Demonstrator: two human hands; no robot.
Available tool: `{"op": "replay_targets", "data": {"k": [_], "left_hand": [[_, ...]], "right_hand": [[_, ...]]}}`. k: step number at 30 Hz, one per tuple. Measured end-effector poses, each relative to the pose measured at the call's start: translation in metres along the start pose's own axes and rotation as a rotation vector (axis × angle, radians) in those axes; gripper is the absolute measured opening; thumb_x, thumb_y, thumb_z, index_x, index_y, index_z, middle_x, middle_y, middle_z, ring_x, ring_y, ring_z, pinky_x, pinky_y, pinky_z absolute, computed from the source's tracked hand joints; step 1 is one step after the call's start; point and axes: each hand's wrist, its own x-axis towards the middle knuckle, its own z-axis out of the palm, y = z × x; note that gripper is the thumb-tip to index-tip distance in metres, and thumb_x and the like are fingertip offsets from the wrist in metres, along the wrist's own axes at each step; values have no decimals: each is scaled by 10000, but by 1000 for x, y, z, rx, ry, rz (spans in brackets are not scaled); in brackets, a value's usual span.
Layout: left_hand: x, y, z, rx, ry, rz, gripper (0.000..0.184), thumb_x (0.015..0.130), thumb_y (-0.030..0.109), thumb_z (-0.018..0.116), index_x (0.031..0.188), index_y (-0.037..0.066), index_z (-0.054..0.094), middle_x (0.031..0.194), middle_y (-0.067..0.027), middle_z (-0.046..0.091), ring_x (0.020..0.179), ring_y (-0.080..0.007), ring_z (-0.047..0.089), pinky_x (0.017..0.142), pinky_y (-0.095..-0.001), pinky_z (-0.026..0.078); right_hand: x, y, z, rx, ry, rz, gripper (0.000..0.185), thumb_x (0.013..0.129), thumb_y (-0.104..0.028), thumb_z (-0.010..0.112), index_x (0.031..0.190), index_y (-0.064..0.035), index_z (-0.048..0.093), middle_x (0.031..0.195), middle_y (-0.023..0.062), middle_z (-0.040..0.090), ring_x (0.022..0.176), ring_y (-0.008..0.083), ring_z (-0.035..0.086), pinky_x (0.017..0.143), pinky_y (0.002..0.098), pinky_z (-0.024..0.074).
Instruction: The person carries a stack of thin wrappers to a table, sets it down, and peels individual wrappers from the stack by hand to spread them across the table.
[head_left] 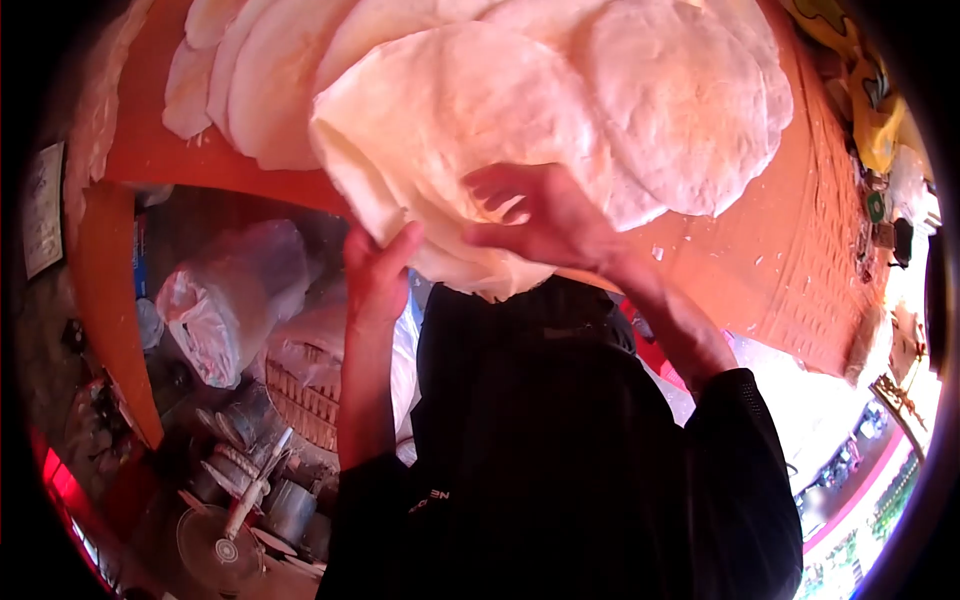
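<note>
Pale, cream-coloured, round floppy sheet [490, 95], like thin flatbread or dough, lies in the middle of the head view, at the near edge of an orange table [740, 265]. Its near side droops in loose folds over that edge, towards a person in black clothing [560, 450]. More pale round sheets [690, 110] overlap beneath and around it, spread across the far side from left to right.

The left hand [378, 262] grips the sheet's near-left edge, thumb on top; the fingers underneath are partly hidden. The right hand [550, 215] is over the folded near part, its fingers bent and its thumb apart from them, not closed in a grip. Whether its fingertips press on the surface cannot be told.

The step in hand appears to be handling or adjusting this one sheet at its near edge. From this position, a next move would call for support on both sides and a light pull, since the soft folds could crease, tear or drag on the sheets beneath.

Near left, below table level, are a clear plastic bundle [235, 305], a brown woven basket [303, 395] and a silvery metal pot [292, 510]. A yellow bag [876, 115] is at far right.
</note>
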Motion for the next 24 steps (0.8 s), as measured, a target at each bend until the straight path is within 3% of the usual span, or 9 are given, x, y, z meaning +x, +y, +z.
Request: {"op": "replay_targets", "data": {"k": [2,6,8,12,15,16,18,21,24], "left_hand": [[1,-2,-2,8,13,7,497,800,-6,674,1267,-39,509,1185,-86,600,1066,-171,577,923,-311,446],[0,-8,-12,33,141,-49,436,787,-10,658,1211,-38,560,1128,-84,629,1011,-172,605,867,-308,474],[0,-16,-17,86,270,-14,422,768,-19,645,1183,-52,577,1129,-100,630,1000,-193,614,877,-320,483],[-5,-21,-39,80,350,-16,473,782,-55,585,1251,-58,524,1118,-131,621,991,-223,623,849,-318,509],[-17,-4,-56,-40,257,7,530,772,-46,611,1289,-48,495,1175,-144,600,1053,-250,608,903,-364,498],[-22,1,-62,-58,249,7,545,771,-47,606,1302,-44,485,1195,-150,590,1076,-256,599,917,-373,492],[-27,-3,-88,-79,225,-24,559,767,-48,605,1311,-42,474,1216,-155,576,1094,-260,589,927,-375,487],[-24,-13,-98,-44,231,-95,579,762,-41,606,1322,-38,461,1246,-155,556,1119,-261,573,943,-375,477],[-18,-27,-91,25,277,-114,575,757,-24,615,1313,-37,471,1245,-141,557,1120,-258,568,947,-372,472]], "right_hand": [[12,9,20,-15,-16,-86,325,770,-149,757,1054,-19,668,846,148,676,782,196,649,705,337,530],[19,23,29,-78,20,12,208,840,-140,680,999,-8,653,840,143,682,764,220,661,669,350,517],[33,36,44,-469,180,-298,148,820,-160,657,799,-19,616,701,180,625,654,289,631,608,389,491],[38,27,68,-610,115,-392,199,756,-197,672,677,-72,539,621,153,570,600,367,586,553,440,462],[47,21,10,-165,157,-413,90,723,-80,670,749,-1,637,665,152,633,610,213,642,567,361,514],[42,0,-28,309,-6,-71,93,746,-56,689,821,-5,670,727,87,658,643,132,624,572,297,516],[37,-47,-87,166,112,35,150,848,-113,678,885,30,658,774,80,674,694,154,665,590,297,555],[43,-55,-168,241,-25,-534,494,801,-402,680,978,58,640,922,121,677,856,197,671,772,332,551],[65,-103,-235,2,105,-393,521,817,-418,658,1046,50,650,942,121,688,865,196,678,743,317,550]]}}
